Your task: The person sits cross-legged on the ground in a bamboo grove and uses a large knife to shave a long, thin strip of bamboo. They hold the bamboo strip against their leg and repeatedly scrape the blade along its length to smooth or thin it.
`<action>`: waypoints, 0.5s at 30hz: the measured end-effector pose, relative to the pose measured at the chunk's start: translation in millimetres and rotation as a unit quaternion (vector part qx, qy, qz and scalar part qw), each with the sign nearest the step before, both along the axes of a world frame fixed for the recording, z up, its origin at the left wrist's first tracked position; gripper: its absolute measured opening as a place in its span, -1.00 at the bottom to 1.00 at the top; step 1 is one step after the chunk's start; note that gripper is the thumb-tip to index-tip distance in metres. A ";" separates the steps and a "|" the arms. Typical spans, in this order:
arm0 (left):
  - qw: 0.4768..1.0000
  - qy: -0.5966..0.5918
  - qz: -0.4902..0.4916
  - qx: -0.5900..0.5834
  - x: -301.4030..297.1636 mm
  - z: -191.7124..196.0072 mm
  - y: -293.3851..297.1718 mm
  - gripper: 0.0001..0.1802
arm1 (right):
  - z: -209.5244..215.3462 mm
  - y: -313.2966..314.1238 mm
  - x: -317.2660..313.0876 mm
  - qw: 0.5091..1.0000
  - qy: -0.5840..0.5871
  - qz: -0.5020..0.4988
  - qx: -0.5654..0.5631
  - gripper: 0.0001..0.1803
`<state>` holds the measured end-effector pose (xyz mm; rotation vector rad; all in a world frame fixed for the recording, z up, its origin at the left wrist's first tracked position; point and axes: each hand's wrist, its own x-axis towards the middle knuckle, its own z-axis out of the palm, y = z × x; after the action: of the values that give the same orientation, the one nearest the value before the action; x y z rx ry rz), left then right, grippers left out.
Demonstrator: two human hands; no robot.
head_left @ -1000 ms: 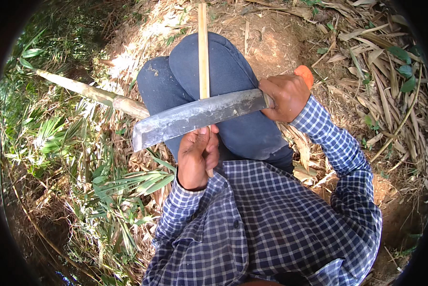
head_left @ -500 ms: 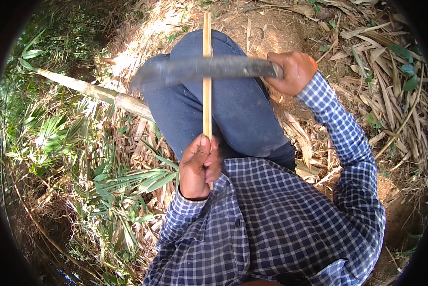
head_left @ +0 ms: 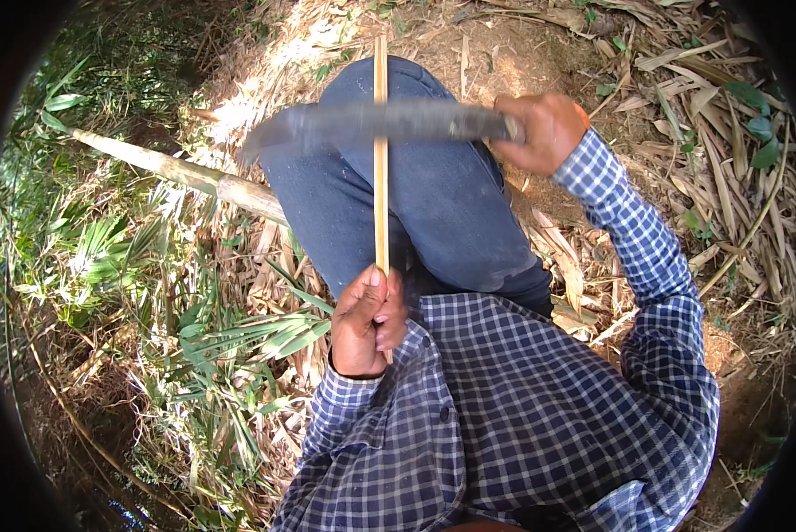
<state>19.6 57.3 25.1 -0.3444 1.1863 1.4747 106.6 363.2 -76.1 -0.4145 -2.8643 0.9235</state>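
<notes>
A long, thin bamboo strip (head_left: 381, 195), pale yellow, runs upright through the picture over my dark trousers. My left hand (head_left: 360, 324) is closed round its near end, thumb on top, and a short tail of the strip shows below the fingers. In my right hand (head_left: 541, 131) is the handle of a machete (head_left: 345, 124), whose broad dark blade lies crosswise over the strip, above my knees. Motion smears the blade, so I cannot tell whether its edge touches the strip. The fingers round the handle are partly turned from view.
A cut bamboo pole (head_left: 176, 173) slants in from the left and ends at my leg. Green leaves (head_left: 256, 337) grow to the left of my left hand. Dry leaf litter (head_left: 717, 151) covers the ground on the right, with bare brown soil (head_left: 540, 66) ahead of my knees.
My left hand has drawn the bamboo strip slightly toward me and a little left. The machete stays crosswise over it, with only a small shift of the right hand.
</notes>
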 end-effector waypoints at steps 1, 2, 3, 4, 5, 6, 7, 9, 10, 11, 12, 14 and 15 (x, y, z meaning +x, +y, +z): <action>1.000 -0.005 0.005 0.004 -0.8 -0.7 -0.9 -0.73 | 4.0 -5.8 2.3 0.999 0.029 0.038 0.016 -0.80; 1.000 -0.013 0.009 0.008 0.2 -2.0 -1.7 -0.74 | 2.9 -6.7 2.7 0.998 0.036 0.037 0.024 -0.79; 1.000 -0.019 0.009 0.016 0.2 -3.4 -2.7 -0.75 | 0.3 -6.4 2.8 0.998 0.044 0.036 0.034 -0.79; 0.999 -0.025 0.010 0.025 -0.4 -5.1 -3.5 -0.76 | -3.4 -4.9 2.6 0.997 0.052 0.035 0.043 -0.79; 0.999 -0.027 0.010 0.030 -1.0 -4.1 -4.4 -0.76 | -13.2 4.3 -0.6 0.999 0.008 0.007 0.040 -0.78; 0.999 -0.026 0.008 0.031 -2.1 -3.5 -2.8 -0.77 | -14.1 9.7 -5.7 0.999 -0.002 -0.048 0.023 -0.77; 0.999 -0.026 0.006 0.032 -2.6 -3.1 -0.6 -0.77 | -12.9 13.6 -10.6 0.995 -0.012 -0.102 0.006 -0.76; 0.999 -0.017 0.009 0.046 -2.5 -7.0 1.1 -0.77 | -6.3 14.6 -17.9 0.984 -0.052 -0.170 -0.029 -0.70; 0.998 -0.020 0.010 0.050 -4.1 -7.7 2.0 -0.74 | -1.4 11.8 -16.3 0.988 -0.053 -0.138 -0.039 -0.71; 0.998 -0.028 0.012 0.054 -5.1 -11.2 0.8 -0.70 | 2.1 4.4 -10.1 0.991 -0.060 -0.106 -0.048 -0.72; 0.998 -0.037 0.016 0.058 -4.3 -13.9 0.6 -0.67 | 5.9 -3.4 -2.4 0.994 -0.068 -0.071 -0.057 -0.72; 0.993 -0.087 0.032 0.069 -8.3 -11.6 2.2 -0.67 | 9.0 -23.0 13.5 0.999 0.025 0.027 -0.015 -0.74; 0.990 -0.111 0.041 0.074 -9.0 -9.6 3.5 -0.67 | 9.6 -30.2 19.6 0.997 0.042 0.069 0.000 -0.74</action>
<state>10.7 60.8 15.5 -0.4477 0.8890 1.5426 126.2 332.9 -66.4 -0.1750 -2.8441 0.9382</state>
